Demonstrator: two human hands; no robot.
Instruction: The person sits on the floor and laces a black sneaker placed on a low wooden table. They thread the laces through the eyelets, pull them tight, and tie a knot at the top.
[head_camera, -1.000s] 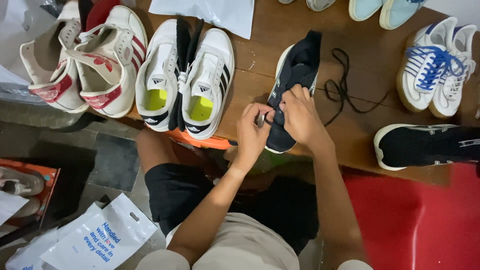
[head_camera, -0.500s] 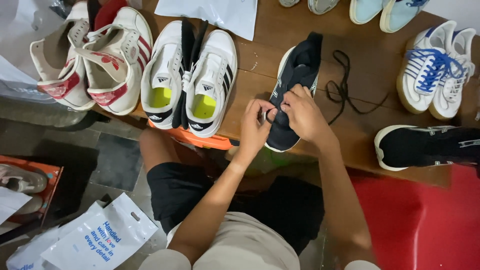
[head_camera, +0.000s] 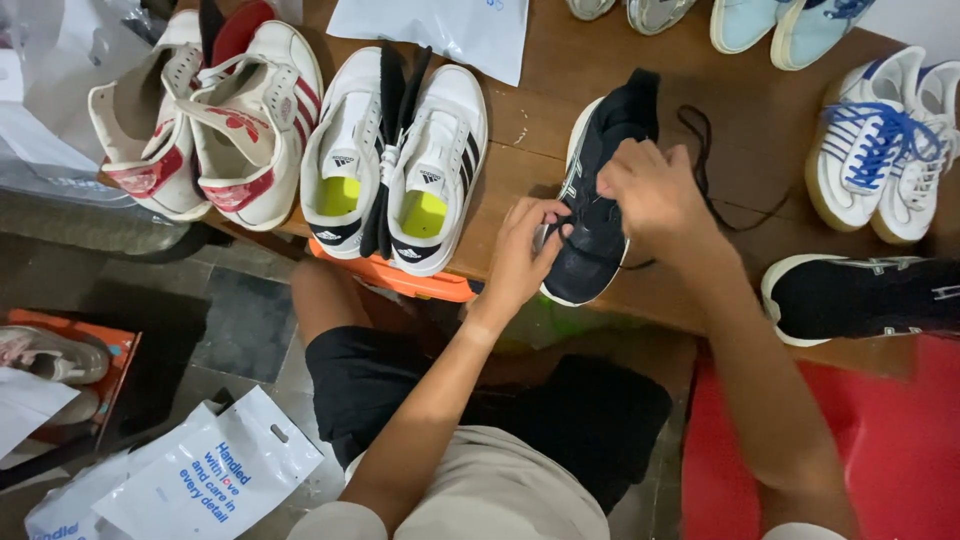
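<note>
- While both hands work at it, a black sneaker (head_camera: 598, 215) lies near the front edge of a wooden table (head_camera: 540, 110), toe toward the person.
- Left hand (head_camera: 525, 255) pinches the sneaker's side, fingers curled shut on the upper by the eyelets.
- Right hand (head_camera: 655, 190) rests on top, fingers closed over the lacing; a black lace (head_camera: 705, 170) trails behind it.
- White sneakers with black stripes (head_camera: 395, 165) sit to the left, another black sneaker (head_camera: 865, 298) to the right.
</note>
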